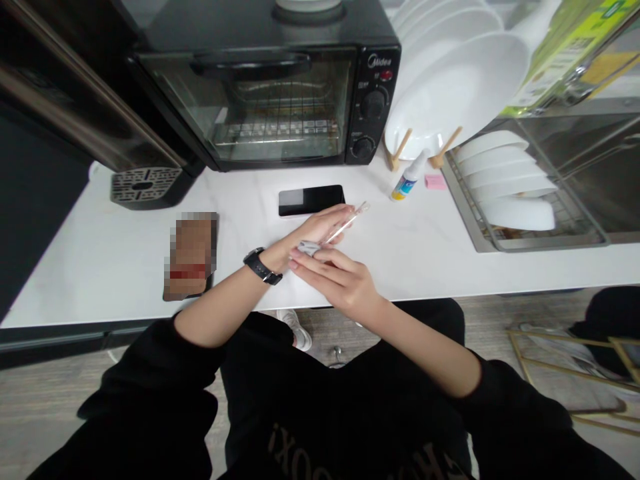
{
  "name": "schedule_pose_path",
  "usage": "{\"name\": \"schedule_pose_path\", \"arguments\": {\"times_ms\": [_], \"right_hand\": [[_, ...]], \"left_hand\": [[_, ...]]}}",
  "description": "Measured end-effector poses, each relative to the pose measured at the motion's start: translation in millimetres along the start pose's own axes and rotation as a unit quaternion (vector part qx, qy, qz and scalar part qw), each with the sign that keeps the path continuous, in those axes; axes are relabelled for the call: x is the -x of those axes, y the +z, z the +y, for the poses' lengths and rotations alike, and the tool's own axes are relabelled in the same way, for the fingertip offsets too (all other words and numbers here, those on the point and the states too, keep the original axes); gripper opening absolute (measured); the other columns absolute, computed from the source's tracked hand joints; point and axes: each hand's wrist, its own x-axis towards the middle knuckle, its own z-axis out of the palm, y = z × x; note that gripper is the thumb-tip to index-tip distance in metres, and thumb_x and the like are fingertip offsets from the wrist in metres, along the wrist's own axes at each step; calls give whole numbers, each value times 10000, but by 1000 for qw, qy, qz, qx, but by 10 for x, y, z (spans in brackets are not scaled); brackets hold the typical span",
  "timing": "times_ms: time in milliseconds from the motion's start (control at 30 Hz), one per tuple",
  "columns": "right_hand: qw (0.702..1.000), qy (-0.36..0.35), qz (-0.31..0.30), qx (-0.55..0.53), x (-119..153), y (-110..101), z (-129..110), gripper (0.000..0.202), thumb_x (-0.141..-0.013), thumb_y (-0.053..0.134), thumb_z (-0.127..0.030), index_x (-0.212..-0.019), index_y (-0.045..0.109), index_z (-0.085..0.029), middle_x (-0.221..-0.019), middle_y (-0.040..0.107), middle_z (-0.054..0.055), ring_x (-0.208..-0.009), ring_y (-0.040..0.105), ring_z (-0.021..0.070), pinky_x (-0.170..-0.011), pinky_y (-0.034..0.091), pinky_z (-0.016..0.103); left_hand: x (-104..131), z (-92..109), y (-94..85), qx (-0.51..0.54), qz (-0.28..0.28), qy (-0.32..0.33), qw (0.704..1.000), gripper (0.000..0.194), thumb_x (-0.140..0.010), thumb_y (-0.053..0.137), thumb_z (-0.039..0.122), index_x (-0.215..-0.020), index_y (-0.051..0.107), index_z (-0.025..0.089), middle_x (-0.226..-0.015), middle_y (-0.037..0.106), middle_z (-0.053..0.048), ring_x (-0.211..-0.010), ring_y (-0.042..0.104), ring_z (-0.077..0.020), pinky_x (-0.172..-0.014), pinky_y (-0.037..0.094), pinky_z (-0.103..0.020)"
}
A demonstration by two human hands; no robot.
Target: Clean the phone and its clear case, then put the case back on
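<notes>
Above the white counter, my left hand [323,223] is closed on a thin clear piece that looks like a transparent phone case [346,223], held tilted with its far end up to the right. My right hand [345,277] presses a small grey-white cloth [309,247] against the near end of it, fingers together. Part of the case is hidden by the hands and the cloth. Just behind my left hand lies a black-screened phone [311,201]. A small spray bottle [409,179] with a blue and yellow label stands farther right, near a pink piece [435,182].
A black toaster oven [270,100] stands behind. White plates [460,87] lean in a wooden-pegged rack, and bowls [510,180] sit in a wire basket by the sink. A blurred-out flat object [190,257] lies left, near a drip tray [147,187].
</notes>
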Motion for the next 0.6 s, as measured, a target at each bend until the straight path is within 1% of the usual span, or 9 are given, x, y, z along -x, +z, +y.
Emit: {"name": "schedule_pose_path", "arguments": {"times_ms": [67, 167, 233, 300, 367, 467, 500, 533, 600], "right_hand": [[1000, -18, -21, 0, 2, -7, 18, 404, -1034, 676, -70, -1433, 710, -122, -1439, 785, 89, -1173, 768, 187, -1124, 676, 360], [997, -64, -45, 8, 8, -29, 51, 401, -1038, 687, -93, -1432, 719, -161, -1445, 785, 52, -1171, 773, 176, -1076, 694, 332], [996, -77, -49, 16, 3, -59, 82, 407, -1033, 691, -84, -1433, 715, -155, -1443, 786, 46, -1168, 775, 181, -1061, 701, 335], [996, -65, -53, 15, 0, -99, 129, 451, -1031, 685, -67, -1475, 680, -144, -1456, 778, 59, -1182, 772, 188, -1068, 701, 349], [998, -41, -53, 14, 11, -141, 203, 527, -1032, 676, -52, -1547, 617, -147, -1471, 768, 72, -1205, 769, 197, -1080, 700, 367], [999, -5, -31, 16, 59, -208, 380, 659, -1043, 657, -52, -1660, 495, -217, -1465, 773, 56, -1211, 770, 196, -1047, 715, 363], [1000, 7, -22, 18, 79, -233, 455, 694, -1049, 648, -57, -1687, 456, -254, -1465, 773, 47, -1206, 771, 195, -1028, 721, 366], [1000, 20, -10, 21, 98, -259, 535, 717, -1055, 637, -60, -1701, 430, -292, -1466, 772, 39, -1200, 769, 196, -1010, 725, 375], [998, 44, 19, 34, 126, -314, 690, 737, -1057, 617, -47, -1700, 424, -352, -1460, 776, 27, -1179, 766, 205, -971, 729, 401]], "left_hand": [[-2, -23, -33, 1, -17, 8, 1000, 162, -1059, 665, 302, -956, 673, 177, -772, 475, 39, -470, 303, -7, -431, 139, -185], [10, -37, -64, -12, -44, 30, 998, 145, -1090, 612, 287, -1071, 709, 181, -815, 485, 30, -475, 330, -3, -439, 131, -177], [14, -27, -57, -22, -38, 32, 999, 162, -1099, 602, 288, -1113, 716, 174, -813, 493, 31, -471, 318, -1, -439, 130, -177], [20, -4, -34, -24, -27, 24, 999, 175, -1104, 597, 284, -1120, 722, 163, -791, 507, 34, -476, 312, -4, -439, 156, -174], [36, 16, -11, -21, -13, 13, 1000, 177, -1109, 573, 237, -1091, 727, 151, -757, 517, 37, -498, 341, -16, -460, 224, -167], [76, 11, -3, -15, -17, 37, 999, 174, -1095, 565, 179, -1059, 731, 141, -767, 569, 22, -593, 466, -43, -549, 351, -155], [87, -2, -9, -14, -23, 53, 998, 158, -1083, 576, 168, -1053, 729, 140, -777, 583, 16, -614, 489, -50, -566, 367, -157], [94, -19, -17, -16, -28, 66, 997, 146, -1070, 579, 156, -1035, 721, 140, -764, 577, 18, -605, 484, -53, -556, 358, -161], [93, -54, -36, -28, -35, 77, 996, 156, -1055, 553, 135, -981, 690, 147, -694, 509, 40, -536, 408, -52, -503, 294, -171]]}}
